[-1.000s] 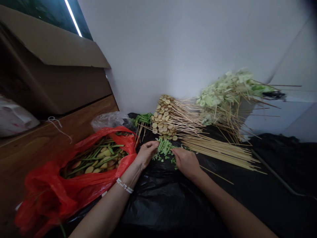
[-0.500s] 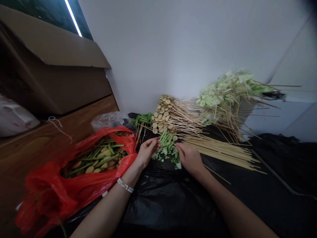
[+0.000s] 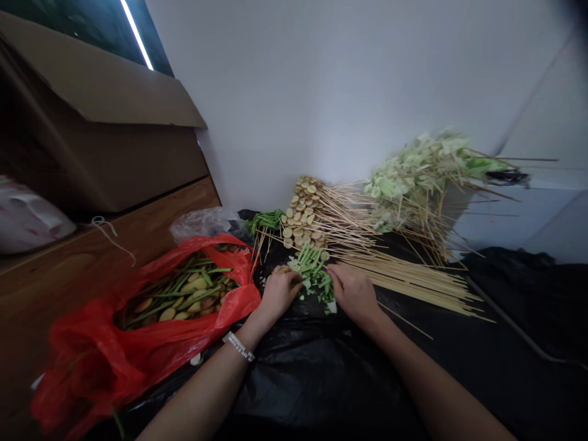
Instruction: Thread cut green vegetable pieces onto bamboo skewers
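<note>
My left hand (image 3: pixel 281 291) is low at the left side of a pile of cut green bean pieces (image 3: pixel 312 260), fingers closed and pointing down into it. Whatever sits between those fingertips is hidden. Across the pile, my right hand (image 3: pixel 356 293) is pinched around a bamboo skewer (image 3: pixel 404 320), whose long end sticks out behind the hand to the lower right. Chopped green and pale bits lie between the hands on black plastic (image 3: pixel 316 367). Just behind the pile are stacked skewers of potato slices (image 3: pixel 301 214).
Loose bamboo skewers (image 3: pixel 422 285) lie to the right. Skewered cabbage leaves (image 3: pixel 422 159) rest against the wall. A red plastic bag (image 3: pixel 92 331) holding potato slices and green beans is at left, beside skewered green beans (image 3: pixel 266 220) and a clear bag (image 3: pixel 206 223). A cardboard box (image 3: pixel 128 159) stands behind.
My left hand has come down and slightly right, from raised fingertips at the pile's upper left to its lower left. My right hand and skewer have shifted only slightly.
</note>
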The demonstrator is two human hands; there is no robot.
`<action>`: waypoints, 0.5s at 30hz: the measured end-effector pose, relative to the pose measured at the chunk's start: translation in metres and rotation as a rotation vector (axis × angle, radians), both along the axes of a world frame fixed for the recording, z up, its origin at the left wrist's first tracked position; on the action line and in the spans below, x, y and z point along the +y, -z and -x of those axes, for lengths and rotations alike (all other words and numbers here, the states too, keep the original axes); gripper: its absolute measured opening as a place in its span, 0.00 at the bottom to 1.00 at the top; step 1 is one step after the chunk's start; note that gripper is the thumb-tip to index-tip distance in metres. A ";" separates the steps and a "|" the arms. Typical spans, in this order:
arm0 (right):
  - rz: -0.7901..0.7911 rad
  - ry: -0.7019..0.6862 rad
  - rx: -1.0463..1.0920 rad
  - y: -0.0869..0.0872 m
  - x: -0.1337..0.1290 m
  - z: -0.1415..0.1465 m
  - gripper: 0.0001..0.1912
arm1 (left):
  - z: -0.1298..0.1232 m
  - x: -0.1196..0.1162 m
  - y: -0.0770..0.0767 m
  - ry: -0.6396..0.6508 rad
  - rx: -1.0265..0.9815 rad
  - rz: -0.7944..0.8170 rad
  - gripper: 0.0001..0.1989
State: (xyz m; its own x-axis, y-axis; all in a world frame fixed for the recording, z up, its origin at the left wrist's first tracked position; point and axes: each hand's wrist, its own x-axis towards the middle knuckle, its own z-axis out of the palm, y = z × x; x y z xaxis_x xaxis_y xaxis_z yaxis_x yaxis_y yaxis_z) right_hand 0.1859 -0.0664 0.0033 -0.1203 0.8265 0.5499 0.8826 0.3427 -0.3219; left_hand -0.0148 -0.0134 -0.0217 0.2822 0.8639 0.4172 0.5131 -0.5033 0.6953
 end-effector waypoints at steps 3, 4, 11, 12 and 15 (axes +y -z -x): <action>0.003 0.001 0.003 0.000 0.000 -0.001 0.15 | 0.001 0.000 -0.004 -0.023 -0.098 0.036 0.02; 0.008 0.001 0.003 0.000 0.000 -0.001 0.15 | 0.001 0.001 -0.006 -0.032 -0.163 0.072 0.03; 0.050 0.002 -0.039 -0.001 -0.001 0.001 0.15 | 0.002 0.007 -0.012 -0.073 -0.664 0.428 0.15; 0.062 0.000 -0.047 -0.001 -0.002 0.002 0.15 | 0.002 0.008 -0.013 -0.068 -0.733 0.475 0.16; 0.109 -0.009 -0.086 0.000 -0.003 0.005 0.16 | 0.001 0.008 -0.014 -0.072 -0.930 0.567 0.20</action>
